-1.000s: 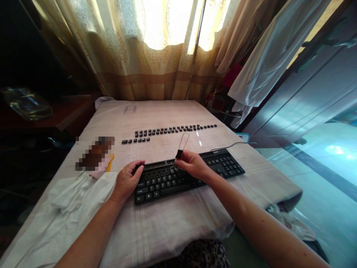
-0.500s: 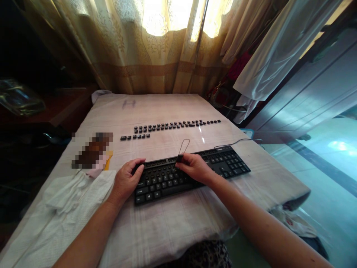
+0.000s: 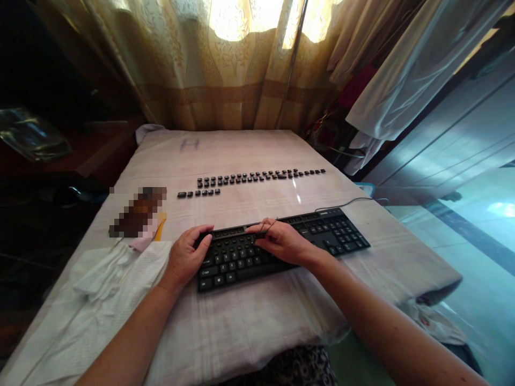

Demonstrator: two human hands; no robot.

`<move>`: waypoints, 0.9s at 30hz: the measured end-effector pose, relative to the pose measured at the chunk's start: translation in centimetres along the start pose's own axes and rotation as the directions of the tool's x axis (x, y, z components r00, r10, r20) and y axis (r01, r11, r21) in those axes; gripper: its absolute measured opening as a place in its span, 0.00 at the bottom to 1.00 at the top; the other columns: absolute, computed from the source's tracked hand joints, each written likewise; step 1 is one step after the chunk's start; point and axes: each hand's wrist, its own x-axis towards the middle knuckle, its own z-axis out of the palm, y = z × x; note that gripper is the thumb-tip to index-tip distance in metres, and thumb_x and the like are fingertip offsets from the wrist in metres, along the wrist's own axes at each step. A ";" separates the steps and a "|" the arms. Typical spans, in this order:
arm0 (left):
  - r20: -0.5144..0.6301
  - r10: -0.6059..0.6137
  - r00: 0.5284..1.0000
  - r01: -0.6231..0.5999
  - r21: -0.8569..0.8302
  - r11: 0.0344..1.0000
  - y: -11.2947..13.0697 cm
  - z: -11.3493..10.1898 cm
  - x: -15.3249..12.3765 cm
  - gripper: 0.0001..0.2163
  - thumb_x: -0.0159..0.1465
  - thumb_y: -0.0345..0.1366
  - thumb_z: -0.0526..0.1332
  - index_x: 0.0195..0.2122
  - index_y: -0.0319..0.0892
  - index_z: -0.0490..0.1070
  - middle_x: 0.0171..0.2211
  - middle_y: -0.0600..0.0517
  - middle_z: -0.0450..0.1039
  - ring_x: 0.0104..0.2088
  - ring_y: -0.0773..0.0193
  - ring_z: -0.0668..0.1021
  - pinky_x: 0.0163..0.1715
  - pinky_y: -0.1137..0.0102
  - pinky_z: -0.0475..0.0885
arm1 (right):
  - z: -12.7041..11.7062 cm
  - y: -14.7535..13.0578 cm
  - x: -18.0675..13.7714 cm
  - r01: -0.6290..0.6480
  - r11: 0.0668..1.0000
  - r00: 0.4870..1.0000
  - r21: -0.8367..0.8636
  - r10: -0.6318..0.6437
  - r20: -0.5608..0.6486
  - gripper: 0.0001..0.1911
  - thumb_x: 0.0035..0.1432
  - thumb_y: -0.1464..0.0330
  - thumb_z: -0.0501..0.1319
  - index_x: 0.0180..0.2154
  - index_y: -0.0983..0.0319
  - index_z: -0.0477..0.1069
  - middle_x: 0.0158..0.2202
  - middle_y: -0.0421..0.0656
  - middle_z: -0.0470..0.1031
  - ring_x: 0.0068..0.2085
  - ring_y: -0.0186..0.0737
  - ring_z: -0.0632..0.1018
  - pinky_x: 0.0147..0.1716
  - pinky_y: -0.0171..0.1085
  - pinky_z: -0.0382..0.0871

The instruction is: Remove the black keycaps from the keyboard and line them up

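A black keyboard (image 3: 317, 230) lies across the cloth-covered table (image 3: 241, 316). My left hand (image 3: 185, 258) grips the keyboard's left end, thumb on the top edge. My right hand (image 3: 281, 242) rests on the upper key rows near the middle, fingers pinched on a wire keycap puller (image 3: 269, 225) that lies tilted low over the keys. Beyond the keyboard, rows of loose black keycaps (image 3: 257, 176) lie on the cloth, with a shorter row (image 3: 199, 193) to the left.
A white cloth (image 3: 108, 273) lies at the left of the table beside a blurred-out object (image 3: 139, 212). The keyboard cable (image 3: 346, 202) runs off to the right. Curtains (image 3: 225, 80) hang behind the table; the right table edge drops to a tiled floor.
My right hand has lowered the keycap puller from upright above the keyboard down onto the keys. The left hand has stayed on the keyboard's left end.
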 end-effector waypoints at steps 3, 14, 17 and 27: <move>0.006 0.002 1.000 -0.002 0.006 1.000 0.0 0.0 0.0 0.16 0.63 0.45 0.56 0.44 0.43 0.77 0.43 0.48 0.80 0.45 0.56 0.80 0.50 0.59 0.73 | -0.3 0.1 0.4 0.044 0.999 0.996 0.015 -0.045 0.078 0.09 0.61 0.71 0.61 0.43 0.58 0.78 0.34 0.41 0.77 0.35 0.36 0.77 0.38 0.33 0.69; 0.034 0.088 0.996 -0.090 0.075 0.993 0.2 -0.2 -0.1 0.16 0.64 0.45 0.55 0.45 0.43 0.76 0.44 0.48 0.80 0.46 0.56 0.79 0.51 0.59 0.73 | -0.5 0.3 0.3 -0.032 0.989 0.999 0.145 0.025 0.047 0.11 0.63 0.73 0.57 0.41 0.61 0.77 0.38 0.42 0.82 0.39 0.39 0.81 0.42 0.35 0.72; 0.034 0.090 0.995 -0.093 0.083 0.992 0.2 -0.2 -0.1 0.16 0.64 0.44 0.55 0.46 0.43 0.76 0.44 0.48 0.79 0.46 0.56 0.79 0.51 0.59 0.73 | -0.7 0.6 0.6 -0.005 0.991 0.996 0.136 -0.008 0.091 0.11 0.62 0.73 0.57 0.40 0.61 0.78 0.40 0.43 0.82 0.42 0.40 0.81 0.45 0.36 0.72; 0.043 0.086 0.995 -0.089 0.071 0.994 0.4 -0.3 -0.1 0.15 0.65 0.44 0.56 0.46 0.45 0.75 0.44 0.49 0.79 0.46 0.56 0.79 0.50 0.60 0.74 | -1.4 0.5 1.2 0.177 0.981 0.972 0.075 -0.187 0.143 0.09 0.65 0.70 0.58 0.40 0.62 0.78 0.37 0.45 0.78 0.38 0.37 0.79 0.41 0.36 0.74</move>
